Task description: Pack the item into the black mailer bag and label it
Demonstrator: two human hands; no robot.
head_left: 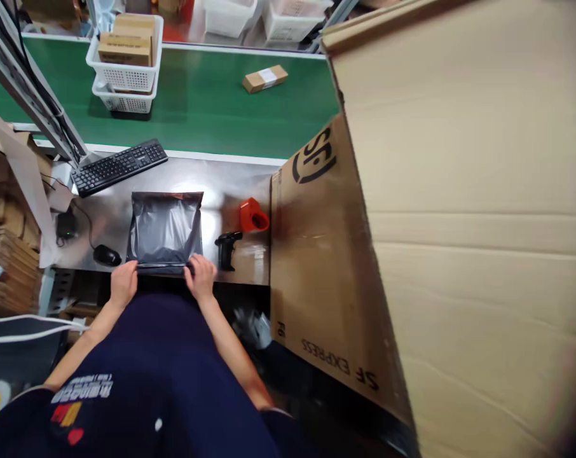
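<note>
A dark grey plastic mailer bag (165,228) lies flat on the steel worktable (221,184). My left hand (123,283) grips the bag's near left corner at the table's front edge, fingers curled over it. Over at the near right corner, my right hand (201,275) presses down with fingers bent on the folded edge. A black handheld scanner (227,247) lies just right of my right hand, and a red tape dispenser (253,216) sits behind it.
A black keyboard (119,166), a mouse (107,256) and a small black device (67,224) sit to the left. Tall SF Express cardboard boxes (326,254) wall off the right. Behind runs a green conveyor (212,102) carrying white baskets (126,76) and a small carton (265,78).
</note>
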